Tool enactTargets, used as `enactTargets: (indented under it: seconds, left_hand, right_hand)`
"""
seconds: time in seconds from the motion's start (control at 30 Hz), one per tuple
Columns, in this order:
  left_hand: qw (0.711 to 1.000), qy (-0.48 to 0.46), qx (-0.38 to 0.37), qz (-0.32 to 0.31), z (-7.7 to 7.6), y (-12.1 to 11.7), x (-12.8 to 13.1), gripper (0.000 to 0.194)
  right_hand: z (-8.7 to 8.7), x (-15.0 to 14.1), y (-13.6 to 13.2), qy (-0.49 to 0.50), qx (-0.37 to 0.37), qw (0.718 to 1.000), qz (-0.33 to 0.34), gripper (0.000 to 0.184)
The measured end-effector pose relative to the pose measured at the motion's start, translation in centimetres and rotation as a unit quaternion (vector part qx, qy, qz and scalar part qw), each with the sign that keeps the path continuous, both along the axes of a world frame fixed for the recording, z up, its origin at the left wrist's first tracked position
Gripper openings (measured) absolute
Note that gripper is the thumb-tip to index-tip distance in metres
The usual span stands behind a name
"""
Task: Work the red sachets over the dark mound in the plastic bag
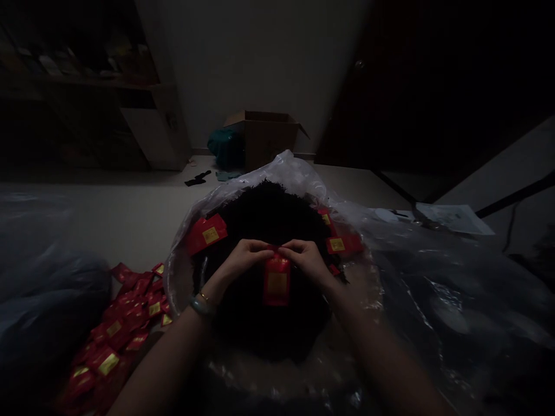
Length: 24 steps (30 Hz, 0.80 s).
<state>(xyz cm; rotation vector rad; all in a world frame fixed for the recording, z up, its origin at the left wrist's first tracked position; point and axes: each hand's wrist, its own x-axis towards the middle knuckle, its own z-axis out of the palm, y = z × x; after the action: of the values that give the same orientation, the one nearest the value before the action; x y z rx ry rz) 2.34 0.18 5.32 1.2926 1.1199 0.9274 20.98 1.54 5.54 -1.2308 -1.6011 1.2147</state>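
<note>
Both hands pinch the top edge of one small red packet [276,283] with a gold label, which hangs upright between them. My left hand [247,257], with a bangle at the wrist, grips its left top corner. On the right top corner, the fingers of my right hand [307,260] are closed. Beneath is a large heap of dark, loose, leaf-like material [269,208] in a clear plastic bag [286,164]. More red packets [210,231] lie on the heap's left side, and others [342,244] on its right.
A pile of red packets [117,329] lies on the floor at left, beside a dark plastic-covered bundle [52,294]. Clear plastic sheeting [451,300] spreads at right. A cardboard box [271,138] and a teal bag [224,147] stand by the wall.
</note>
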Motion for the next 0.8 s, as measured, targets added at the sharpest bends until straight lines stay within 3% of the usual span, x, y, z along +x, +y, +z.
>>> enactTargets:
  seconds: [0.23,0.4,0.5,0.63,0.8]
  left_hand:
    - [0.998,0.037,0.036,0.027,0.1,0.1,0.0,0.026]
    - [0.997,0.009,0.047,0.06,0.0,0.0,0.8,0.032]
    - [0.999,-0.018,0.013,0.047,-0.2,-0.3,1.4,0.033]
    - [0.995,-0.052,-0.077,-0.029,-0.4,-0.9,1.9,0.038]
    - [0.986,-0.1,-0.129,0.021,-1.0,-0.9,1.9,0.041]
  right_hand:
    - [0.4,-0.1,-0.2,-0.019,0.023,0.999,0.042,0.019]
    - [0.0,-0.2,0.1,-0.028,0.053,0.998,0.029,0.017]
    - [-0.5,-0.3,0.2,-0.018,0.033,0.999,0.007,0.02]
    - [-0.9,-0.6,0.3,0.0,0.005,1.0,-0.012,0.023]
    - [-0.9,0.0,0.9,-0.03,-0.022,0.999,-0.003,0.039]
